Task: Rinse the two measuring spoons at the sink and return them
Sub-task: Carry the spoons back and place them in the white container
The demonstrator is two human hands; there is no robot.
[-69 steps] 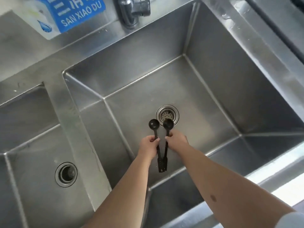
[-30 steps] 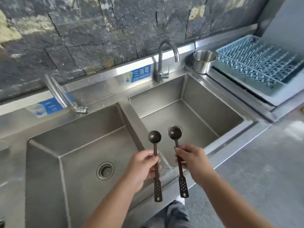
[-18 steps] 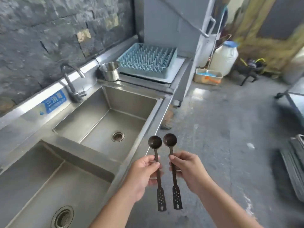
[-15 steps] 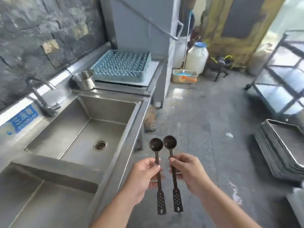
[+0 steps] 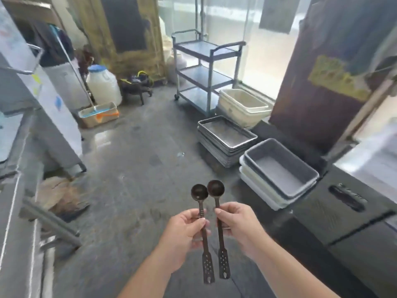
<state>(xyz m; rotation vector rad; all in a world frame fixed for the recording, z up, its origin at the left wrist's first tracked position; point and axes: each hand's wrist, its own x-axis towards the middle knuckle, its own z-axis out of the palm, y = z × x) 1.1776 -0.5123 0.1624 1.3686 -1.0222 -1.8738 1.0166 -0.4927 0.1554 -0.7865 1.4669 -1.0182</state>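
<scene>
Two dark measuring spoons with round bowls and perforated handle ends stand upright side by side in front of me. My left hand pinches the stem of the left spoon. The right spoon has my right hand closed on its stem. Their bowls nearly touch, above a grey concrete floor. Only the steel counter edge of the sink unit shows at the far left; the basins are out of view.
A stack of metal trays and stacked grey tubs sit on the floor ahead right. A steel trolley, cream bins, a white jug and a mop tray stand further back. A dark counter lies right.
My view has swung right, away from the sink basins toward the room. Both hands lifted the spoons out of the basin and carry them upright, held the same way throughout.
</scene>
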